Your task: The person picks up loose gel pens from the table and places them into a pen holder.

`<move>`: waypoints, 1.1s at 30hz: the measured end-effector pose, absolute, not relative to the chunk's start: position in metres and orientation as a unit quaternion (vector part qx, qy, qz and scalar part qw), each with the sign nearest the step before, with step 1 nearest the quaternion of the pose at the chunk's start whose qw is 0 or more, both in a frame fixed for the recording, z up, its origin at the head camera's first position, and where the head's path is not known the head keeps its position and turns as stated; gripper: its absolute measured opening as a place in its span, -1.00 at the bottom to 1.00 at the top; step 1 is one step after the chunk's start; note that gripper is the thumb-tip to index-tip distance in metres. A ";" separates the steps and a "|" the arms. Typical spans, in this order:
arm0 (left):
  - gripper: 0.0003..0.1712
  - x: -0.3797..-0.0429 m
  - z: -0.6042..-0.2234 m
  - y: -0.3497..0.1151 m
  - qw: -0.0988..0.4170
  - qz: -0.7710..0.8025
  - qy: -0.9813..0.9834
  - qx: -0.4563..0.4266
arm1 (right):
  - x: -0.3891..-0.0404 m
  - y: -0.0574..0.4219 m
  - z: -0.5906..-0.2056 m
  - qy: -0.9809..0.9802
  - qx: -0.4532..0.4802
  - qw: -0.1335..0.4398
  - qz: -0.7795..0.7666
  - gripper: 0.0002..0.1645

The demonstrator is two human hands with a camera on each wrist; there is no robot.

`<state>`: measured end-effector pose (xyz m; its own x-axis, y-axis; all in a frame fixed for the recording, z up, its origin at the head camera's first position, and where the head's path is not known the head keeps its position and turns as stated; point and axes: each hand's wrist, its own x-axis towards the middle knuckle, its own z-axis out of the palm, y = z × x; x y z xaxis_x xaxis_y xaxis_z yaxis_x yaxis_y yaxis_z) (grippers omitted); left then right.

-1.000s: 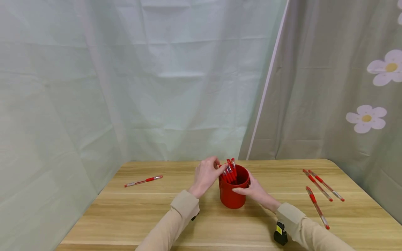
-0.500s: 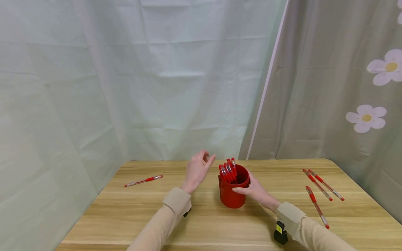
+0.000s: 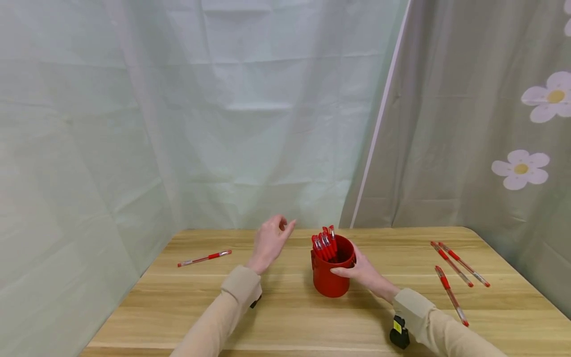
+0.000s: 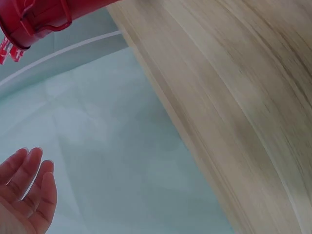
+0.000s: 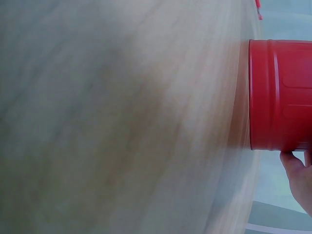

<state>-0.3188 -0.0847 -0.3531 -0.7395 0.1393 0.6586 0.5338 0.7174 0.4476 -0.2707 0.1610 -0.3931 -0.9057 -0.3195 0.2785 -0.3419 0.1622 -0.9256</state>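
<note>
A red pen cup (image 3: 330, 281) stands upright on the table. Several red-capped pens (image 3: 322, 248) lean toward its left side, caps up. My right hand (image 3: 365, 273) grips the cup from the right, thumb on the near side; the other fingers are mostly hidden behind it. In the right wrist view the red cup (image 5: 285, 97) fills the right edge, with fingers beneath it. Left of the cup, my left hand (image 3: 268, 244) hovers apart from it. The left wrist view shows that hand (image 4: 27, 197) with loosely bent fingers and nothing in them.
One red pen (image 3: 205, 258) lies on the wooden table (image 3: 285, 327) at the left. At the right lie three more: a near pen (image 3: 451, 296) and a pair (image 3: 452, 264) close together farther back. Pale curtains (image 3: 267, 124) hang behind the table.
My left hand has let go of the pens at the cup's rim and drawn away to the left. The right hand and the cup have stayed put.
</note>
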 end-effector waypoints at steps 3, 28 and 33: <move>-0.54 -0.321 -0.355 -0.090 0.297 -0.308 -0.884 -0.188 | -0.270 0.161 -0.393 -0.762 0.216 0.007 0.611 -0.06; -0.60 -0.334 -0.380 -0.140 0.245 -0.146 -0.942 -0.177 | -0.288 0.167 -0.417 -0.770 0.216 0.027 0.600 -0.05; -0.59 -0.337 -0.387 -0.152 0.233 -0.114 -0.951 -0.169 | -0.288 0.167 -0.418 -0.766 0.219 0.025 0.603 -0.07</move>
